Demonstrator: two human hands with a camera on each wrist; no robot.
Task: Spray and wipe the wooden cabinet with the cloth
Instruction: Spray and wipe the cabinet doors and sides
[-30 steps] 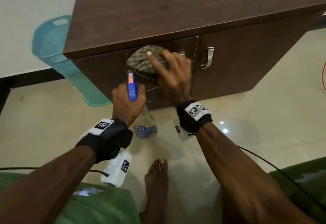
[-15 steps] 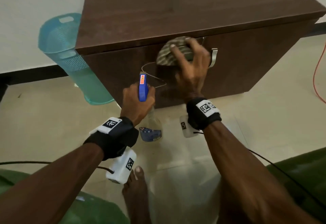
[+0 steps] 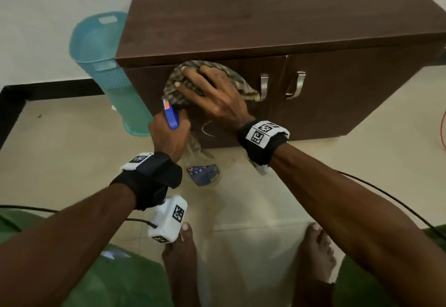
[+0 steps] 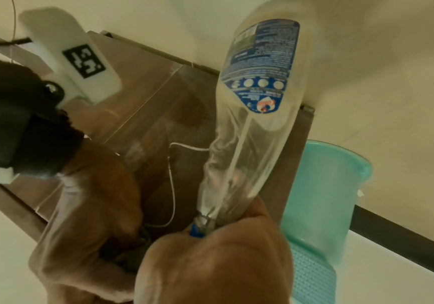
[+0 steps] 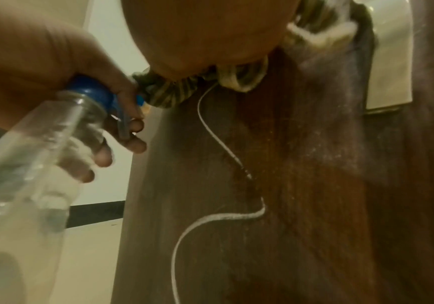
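Note:
The dark brown wooden cabinet (image 3: 265, 12) stands on the tiled floor against the wall. My right hand (image 3: 212, 94) presses a striped greenish cloth (image 3: 239, 82) flat against the upper part of the left door, fingers spread over it. A white thread (image 5: 218, 216) dangles from the cloth (image 5: 184, 90) down the door (image 5: 301, 185). Just below and left of the cloth, my left hand (image 3: 169, 135) grips the blue head of a clear spray bottle (image 3: 204, 174). The bottle (image 4: 257, 82) hangs down, its body nearly empty. Wet streaks show on the door.
A teal plastic basket (image 3: 106, 65) stands at the cabinet's left side. Two metal handles (image 3: 264, 87) sit at the gap between the doors. My bare feet (image 3: 181, 258) are on the tiles in front. An orange cable (image 3: 444, 132) lies at the far right.
My right hand slid the cloth right to the door gap, then back left along the top of the left door. My left hand with the bottle rose closer to the cloth.

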